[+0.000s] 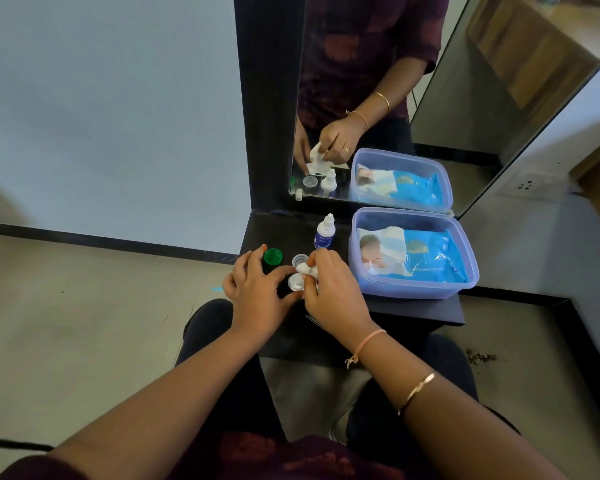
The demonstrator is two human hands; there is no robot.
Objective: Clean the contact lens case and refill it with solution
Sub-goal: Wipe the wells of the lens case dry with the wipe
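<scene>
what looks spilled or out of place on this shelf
Nothing stands out. The solution bottle stands upright, the green cap lies loose beside the open lens case, which suits cleaning, and no liquid shows on the dark shelf.

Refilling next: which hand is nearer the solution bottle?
Right. The right hand sits just in front of the solution bottle; the left hand is farther left, by the green cap.

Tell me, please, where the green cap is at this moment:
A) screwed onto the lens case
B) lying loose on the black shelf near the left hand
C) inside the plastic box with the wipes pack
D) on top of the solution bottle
B: the green cap lies loose on the black shelf just beyond the left hand, apart from the lens case that the right hand rubs with a white wipe.
</scene>
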